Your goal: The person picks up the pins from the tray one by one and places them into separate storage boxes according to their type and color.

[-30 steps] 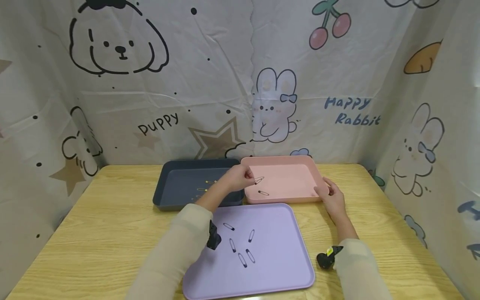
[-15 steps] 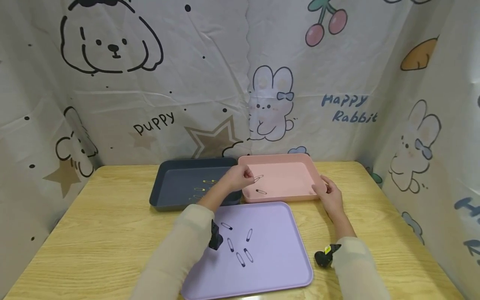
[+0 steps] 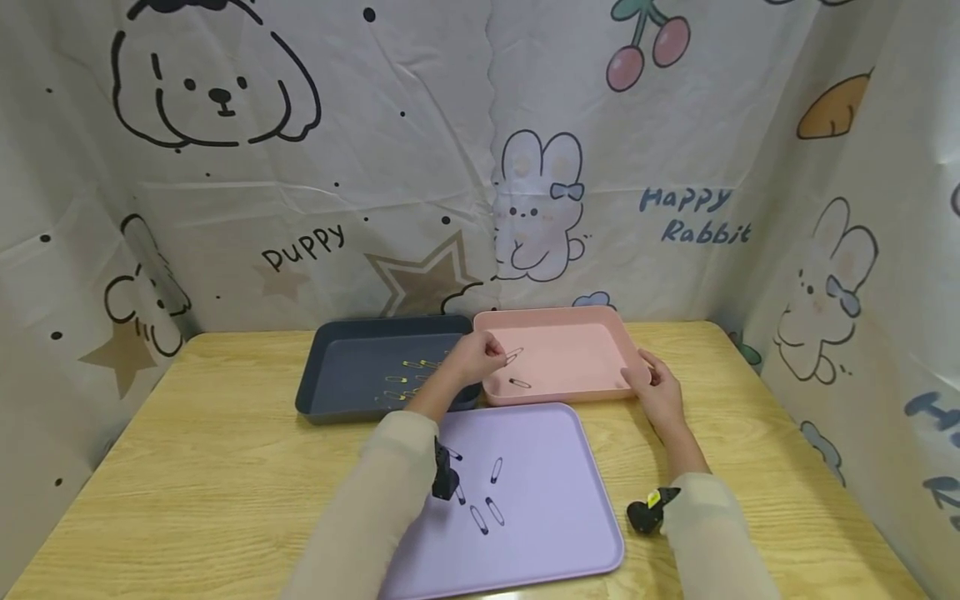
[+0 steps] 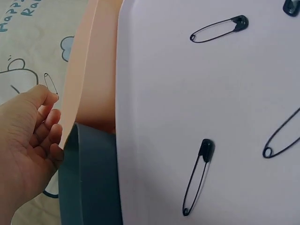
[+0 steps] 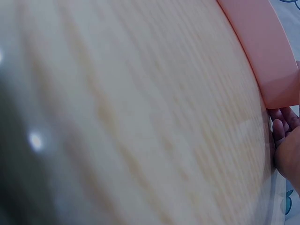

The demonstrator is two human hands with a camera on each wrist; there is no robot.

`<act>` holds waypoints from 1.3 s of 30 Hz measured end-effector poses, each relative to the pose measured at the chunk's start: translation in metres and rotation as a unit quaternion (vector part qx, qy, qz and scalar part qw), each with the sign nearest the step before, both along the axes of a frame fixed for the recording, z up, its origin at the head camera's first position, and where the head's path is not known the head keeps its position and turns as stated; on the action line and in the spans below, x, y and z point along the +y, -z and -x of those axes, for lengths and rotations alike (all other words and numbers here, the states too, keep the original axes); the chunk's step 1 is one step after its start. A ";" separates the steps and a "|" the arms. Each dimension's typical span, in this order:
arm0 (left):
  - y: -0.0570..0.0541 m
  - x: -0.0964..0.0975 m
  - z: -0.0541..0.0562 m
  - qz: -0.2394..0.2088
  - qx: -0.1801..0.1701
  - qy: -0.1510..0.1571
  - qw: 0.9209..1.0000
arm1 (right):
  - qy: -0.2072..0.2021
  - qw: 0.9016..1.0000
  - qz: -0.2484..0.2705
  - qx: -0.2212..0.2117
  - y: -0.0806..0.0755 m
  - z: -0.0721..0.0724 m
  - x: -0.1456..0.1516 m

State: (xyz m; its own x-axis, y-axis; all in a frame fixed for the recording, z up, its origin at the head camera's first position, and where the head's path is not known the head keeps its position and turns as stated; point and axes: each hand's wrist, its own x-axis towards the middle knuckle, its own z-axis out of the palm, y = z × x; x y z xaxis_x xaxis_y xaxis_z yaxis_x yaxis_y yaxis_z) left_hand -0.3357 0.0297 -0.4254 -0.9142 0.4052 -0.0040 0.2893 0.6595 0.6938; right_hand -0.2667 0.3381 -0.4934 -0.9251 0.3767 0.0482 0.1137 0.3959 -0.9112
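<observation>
My left hand (image 3: 476, 357) is over the left side of the pink tray (image 3: 573, 354). Between thumb and forefinger it pinches a safety pin (image 4: 50, 83), whose coiled end points away from the fingers. Another safety pin (image 3: 520, 383), with a black head, lies in the pink tray near its front. My right hand (image 3: 660, 398) grips the right front corner of that tray, thumb at the rim and fingers along the outside. Several black-headed safety pins, one of them this pin (image 4: 199, 176), lie spread on the lilac tray (image 3: 558, 517), partly hidden by my left forearm.
A dark blue-grey tray (image 3: 337, 383) stands left of the pink one, holding several yellow-headed safety pins (image 3: 397, 379). All three trays are on a wooden table (image 3: 187, 467), with the lilac one in front. A printed curtain (image 3: 405, 167) hangs close behind and at both sides.
My left forearm has swung slightly right, covering more of the pins on the lilac tray and uncovering yellow-headed ones. The left hand keeps its pinch; the right stays at the corner. The head view shifts slightly.
</observation>
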 end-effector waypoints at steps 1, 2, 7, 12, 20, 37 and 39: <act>0.001 0.001 0.000 -0.002 -0.001 -0.001 1.000 | 0.000 1.000 0.000 0.000 0.000 0.000 0.000; 0.001 0.001 0.000 -0.003 -0.002 -0.002 1.000 | 0.000 1.000 -0.002 -0.001 0.000 0.000 0.000; 0.004 0.004 0.000 -0.003 -0.008 -0.010 1.000 | 0.003 1.000 -0.006 0.000 -0.002 0.000 -0.001; 0.005 0.004 0.000 -0.007 -0.006 -0.022 1.000 | 0.005 1.000 -0.007 0.004 -0.004 -0.001 -0.003; 0.004 -0.001 -0.001 -0.017 -0.014 -0.028 0.999 | 0.005 1.000 -0.007 0.009 -0.004 -0.001 -0.003; -0.003 -0.029 -0.008 0.023 0.012 -0.011 1.000 | 0.002 1.000 -0.011 0.001 -0.003 -0.003 -0.003; -0.003 -0.032 -0.009 0.024 0.017 -0.008 1.000 | 0.002 1.000 -0.010 0.001 -0.002 -0.002 -0.002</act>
